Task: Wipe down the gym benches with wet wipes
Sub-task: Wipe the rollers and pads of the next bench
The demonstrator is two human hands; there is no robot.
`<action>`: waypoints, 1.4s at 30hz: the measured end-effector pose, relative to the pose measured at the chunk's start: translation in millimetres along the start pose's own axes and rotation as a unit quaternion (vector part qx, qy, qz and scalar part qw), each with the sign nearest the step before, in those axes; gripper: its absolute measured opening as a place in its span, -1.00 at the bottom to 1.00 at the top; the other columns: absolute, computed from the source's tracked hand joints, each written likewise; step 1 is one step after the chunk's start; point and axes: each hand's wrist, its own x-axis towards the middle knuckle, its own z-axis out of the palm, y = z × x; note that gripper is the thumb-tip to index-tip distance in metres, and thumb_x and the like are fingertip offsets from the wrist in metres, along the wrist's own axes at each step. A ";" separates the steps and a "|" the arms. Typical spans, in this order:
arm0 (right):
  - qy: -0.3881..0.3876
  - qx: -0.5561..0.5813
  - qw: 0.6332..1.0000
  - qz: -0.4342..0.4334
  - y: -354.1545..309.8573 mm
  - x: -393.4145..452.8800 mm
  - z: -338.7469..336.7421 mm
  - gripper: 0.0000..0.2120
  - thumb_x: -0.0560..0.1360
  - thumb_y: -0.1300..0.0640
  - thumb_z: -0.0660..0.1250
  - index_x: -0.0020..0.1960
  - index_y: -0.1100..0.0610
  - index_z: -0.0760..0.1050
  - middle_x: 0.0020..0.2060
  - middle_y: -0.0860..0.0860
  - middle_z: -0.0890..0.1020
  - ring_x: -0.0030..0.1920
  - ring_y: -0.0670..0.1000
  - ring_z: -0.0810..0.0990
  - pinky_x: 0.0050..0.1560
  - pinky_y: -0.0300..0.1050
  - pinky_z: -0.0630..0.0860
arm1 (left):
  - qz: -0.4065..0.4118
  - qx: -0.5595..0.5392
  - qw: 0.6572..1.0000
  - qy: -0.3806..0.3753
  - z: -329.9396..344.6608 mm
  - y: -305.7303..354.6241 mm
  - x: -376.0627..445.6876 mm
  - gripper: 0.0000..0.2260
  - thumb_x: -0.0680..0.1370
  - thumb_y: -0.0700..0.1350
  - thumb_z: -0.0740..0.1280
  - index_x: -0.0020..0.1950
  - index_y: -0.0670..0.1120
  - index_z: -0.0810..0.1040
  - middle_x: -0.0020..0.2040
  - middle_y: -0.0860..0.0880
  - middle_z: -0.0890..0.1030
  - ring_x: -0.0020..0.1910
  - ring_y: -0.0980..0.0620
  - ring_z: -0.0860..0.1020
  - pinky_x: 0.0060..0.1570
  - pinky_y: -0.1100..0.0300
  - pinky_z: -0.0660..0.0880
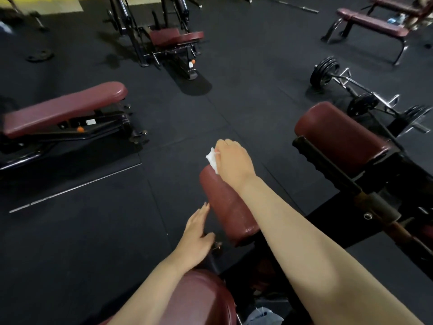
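A dark red roller pad [228, 207] of a gym bench stands in front of me, its surface shiny. My right hand [232, 161] grips a crumpled white wet wipe [212, 158] at the pad's far end. My left hand [198, 235] hovers with straight fingers beside the pad's near left side, close to it. The bench's dark red seat [199, 299] lies below my left forearm. A second roller pad [339, 134] of the same bench sits to the right.
A flat dark red bench [63, 109] stands at left, another bench [372, 22] at far right, a machine seat [175, 36] at the back. A loaded barbell [351, 90] lies on the black rubber floor [70, 231]. A weight plate [38, 55] lies far left.
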 end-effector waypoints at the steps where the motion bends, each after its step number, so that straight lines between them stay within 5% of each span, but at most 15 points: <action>1: -0.001 0.014 1.000 0.003 2.3 -5.5 -1.5 -0.81 0.61 0.11 0.12 0.05 0.19 0.44 0.01 0.12 0.55 0.04 0.16 0.51 0.00 -0.01 0.38 | -0.006 0.007 1.000 0.010 -5.9 -0.1 1.5 -0.31 0.56 -0.30 0.18 0.61 0.03 -0.04 0.56 0.16 0.02 0.56 0.17 -0.08 0.48 0.25 -0.09; 4: 0.012 0.047 0.999 0.008 25.9 -60.2 -5.5 -0.92 0.58 0.16 0.22 -0.04 0.16 0.45 -0.09 0.08 0.55 -0.04 0.14 0.50 -0.06 -0.01 0.35 | 0.038 0.047 0.997 0.057 -19.3 14.8 3.5 -0.29 0.52 -0.20 0.18 0.61 0.03 -0.04 0.54 0.22 0.00 0.56 0.17 -0.11 0.48 0.23 -0.10; 8: 0.024 0.105 0.991 0.079 59.7 -157.6 -26.2 -0.81 0.56 0.17 0.30 -0.21 0.11 0.38 -0.27 -0.02 0.49 -0.20 0.05 0.45 -0.20 -0.03 0.36 | 0.148 0.176 0.971 0.068 -14.1 43.0 4.6 -0.21 0.44 -0.11 0.21 0.61 0.06 -0.08 0.59 0.18 -0.09 0.56 0.16 -0.17 0.51 0.16 -0.10; 12: 0.026 0.113 0.991 0.069 59.8 -134.2 -21.5 -0.79 0.57 0.10 0.27 -0.21 0.14 0.40 -0.27 0.02 0.51 -0.20 0.10 0.46 -0.20 -0.03 0.37 | 0.137 0.275 0.948 0.077 -3.3 44.7 4.9 -0.15 0.46 -0.12 0.26 0.60 0.10 -0.20 0.59 0.18 -0.22 0.55 0.14 -0.25 0.50 0.10 -0.20; 15: 0.033 0.087 0.995 0.031 46.7 -51.3 -5.9 -0.69 0.59 0.01 0.16 -0.19 0.22 0.45 -0.21 0.17 0.57 -0.15 0.21 0.52 -0.15 0.05 0.44 | 0.136 0.264 0.952 0.077 -4.1 39.0 3.9 -0.14 0.45 -0.13 0.24 0.59 0.13 -0.22 0.58 0.22 -0.24 0.55 0.16 -0.28 0.53 0.08 -0.20; 20: -0.008 0.155 0.987 0.028 40.4 21.6 14.2 -0.84 0.58 0.09 0.23 -0.11 0.16 0.44 -0.13 0.05 0.54 -0.07 0.12 0.52 -0.11 0.02 0.45 | 0.136 0.257 0.954 0.078 -3.7 29.6 0.1 -0.18 0.50 -0.18 0.21 0.58 0.14 -0.25 0.56 0.26 -0.25 0.53 0.20 -0.30 0.55 0.09 -0.16; 24: 0.005 0.159 0.987 -0.021 49.5 -41.5 6.2 -0.88 0.57 0.14 0.27 -0.13 0.13 0.41 -0.20 -0.03 0.49 -0.11 0.09 0.47 -0.14 0.01 0.39 | 0.111 0.207 0.970 0.061 -3.9 19.1 -3.6 -0.15 0.47 -0.22 0.23 0.57 0.17 -0.22 0.56 0.29 -0.23 0.52 0.26 -0.29 0.55 0.09 -0.12; 31: 0.026 0.137 0.990 0.023 73.3 -165.8 -18.7 -0.85 0.55 0.10 0.17 -0.21 0.01 0.33 -0.30 -0.13 0.42 -0.26 -0.06 0.40 -0.23 -0.17 0.29 | 0.095 0.132 0.986 0.046 2.6 10.6 -0.5 -0.17 0.41 -0.19 0.15 0.49 0.28 -0.26 0.54 0.33 -0.24 0.51 0.31 -0.25 0.50 0.22 -0.13; 37: 0.059 0.048 0.996 -0.055 20.6 -24.9 -1.1 -0.69 0.56 0.06 0.08 -0.16 0.23 0.48 -0.23 0.16 0.59 -0.20 0.22 0.57 -0.15 0.04 0.44 | 0.029 0.078 0.996 0.015 16.5 -7.1 -8.7 -0.24 0.52 -0.30 0.19 0.57 0.20 -0.07 0.55 0.28 -0.03 0.52 0.28 -0.16 0.52 0.18 -0.09; 42: -0.006 0.011 1.000 0.025 22.7 10.9 12.6 -0.93 0.58 0.14 0.23 -0.03 0.15 0.41 -0.06 0.09 0.59 -0.01 0.15 0.54 -0.15 -0.05 0.34 | -0.005 0.040 0.999 0.033 15.5 -13.0 -5.0 -0.30 0.53 -0.33 0.17 0.57 0.17 0.05 0.59 0.13 0.06 0.55 0.21 -0.08 0.50 0.19 -0.04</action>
